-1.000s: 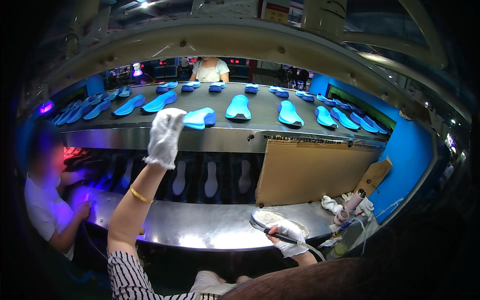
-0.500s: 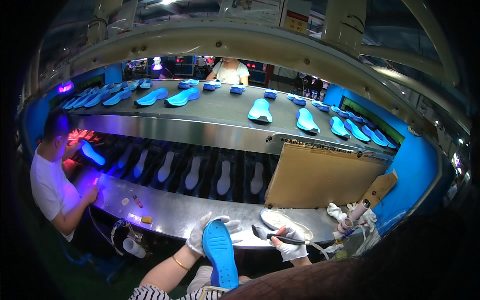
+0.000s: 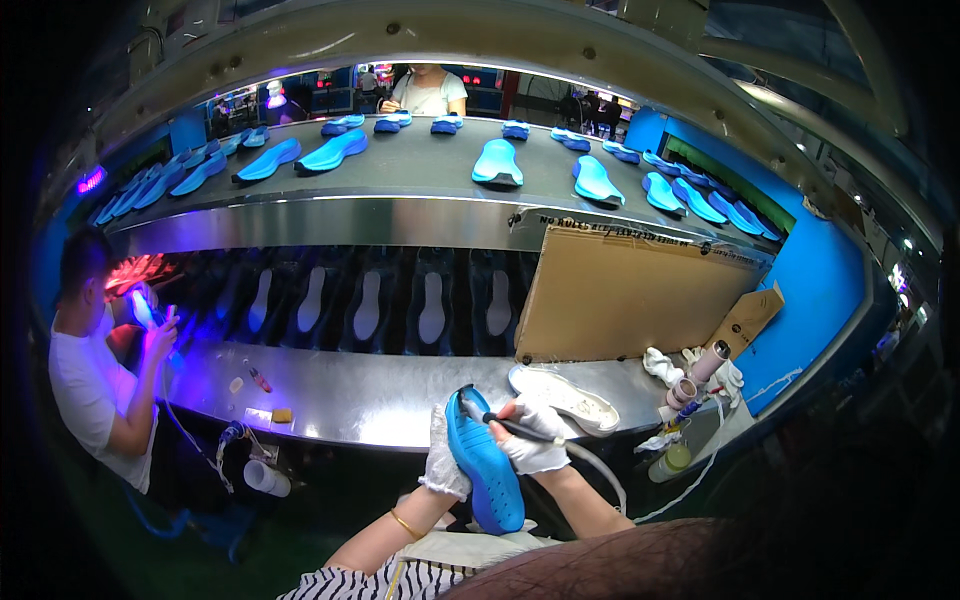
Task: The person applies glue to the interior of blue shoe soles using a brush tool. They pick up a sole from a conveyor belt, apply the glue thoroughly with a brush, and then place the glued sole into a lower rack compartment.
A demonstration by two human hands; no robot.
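Note:
My gloved left hand [image 3: 444, 462] grips a blue shoe sole [image 3: 490, 482] along its left edge, its patterned underside up. The sole stands tilted over my lap, its dark-tipped end pointing away. In my gloved right hand [image 3: 537, 437] is a black-handled brush-like tool [image 3: 513, 428] with a pale hose trailing from its rear. Its tip meets the sole's face close to the far end. Beyond my right hand lies a white sole [image 3: 585, 401] on the metal bench [image 3: 350, 398].
Many blue soles [image 3: 335, 150] ride on the upper belt [image 3: 400, 180]; dark moulds with pale soles [image 3: 432, 310] line the lower level. Cardboard [image 3: 630, 295] leans at right beside thread-like spools [image 3: 710, 362]. A co-worker [image 3: 105, 370] sits at left with a lit sole.
My right hand has brought the tool leftward from the white sole onto the blue sole. The blue sole has shifted right and tilted. The whole view has moved slightly.

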